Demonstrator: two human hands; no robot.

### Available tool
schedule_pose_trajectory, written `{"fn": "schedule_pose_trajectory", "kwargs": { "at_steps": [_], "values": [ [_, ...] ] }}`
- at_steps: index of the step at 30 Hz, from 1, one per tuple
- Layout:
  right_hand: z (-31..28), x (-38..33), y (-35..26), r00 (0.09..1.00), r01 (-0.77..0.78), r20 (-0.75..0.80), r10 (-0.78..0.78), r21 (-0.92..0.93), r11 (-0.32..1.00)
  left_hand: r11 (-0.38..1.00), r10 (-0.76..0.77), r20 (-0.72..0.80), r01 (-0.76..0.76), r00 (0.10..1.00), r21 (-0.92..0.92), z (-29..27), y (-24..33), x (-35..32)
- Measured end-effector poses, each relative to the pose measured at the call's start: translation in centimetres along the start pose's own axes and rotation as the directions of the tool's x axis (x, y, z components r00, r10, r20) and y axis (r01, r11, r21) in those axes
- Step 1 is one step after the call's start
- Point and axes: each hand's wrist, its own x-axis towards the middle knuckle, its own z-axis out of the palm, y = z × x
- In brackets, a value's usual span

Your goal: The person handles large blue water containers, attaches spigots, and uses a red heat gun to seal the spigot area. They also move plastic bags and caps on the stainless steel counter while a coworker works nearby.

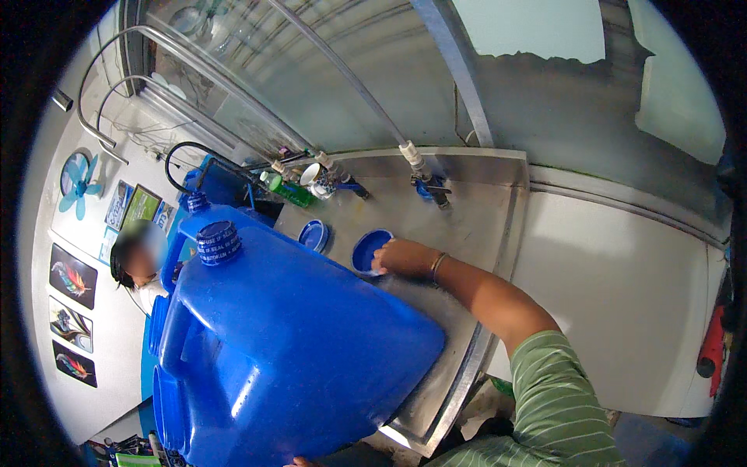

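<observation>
A big blue plastic water container (296, 350) with a screw cap (218, 241) lies tilted across a steel sink (482, 233). My right hand (401, 258) reaches over its far side, fingers curled on the edge of a round blue lid (366, 251) lying in the sink among foam. Only a sliver of my left hand (299, 462) shows at the bottom edge, under the container; its grip is hidden. A second, smaller blue lid (313, 234) lies just left of the first.
A blue tap (432, 188) and pipes stand at the sink's back. A green bottle (289, 191) and a patterned mug (315, 177) sit at the back left. Another person (136, 257) is at the left, beside a wall with pictures.
</observation>
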Motion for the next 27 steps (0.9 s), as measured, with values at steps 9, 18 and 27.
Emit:
{"fn": "schedule_pose_trajectory", "kwargs": {
  "at_steps": [9,18,27],
  "values": [
    [-3.8,-6.1,-2.5,0.779,0.458,-0.089,0.62,0.757,-0.466,0.984,0.032,-0.002,-0.032,0.999,-0.176,1.8,1.1,-0.7],
    [-4.4,-11.5,-6.5,0.682,-0.335,-0.349,0.642,0.632,0.699,0.991,0.018,0.012,-0.017,1.0,-0.136,1.4,0.6,-0.6],
    [-3.5,-12.4,-10.4,0.848,-0.423,-0.344,0.404,0.022,0.906,0.806,-0.03,-0.145,-0.062,0.989,-0.589,2.2,-3.0,-3.8]
  ]
}}
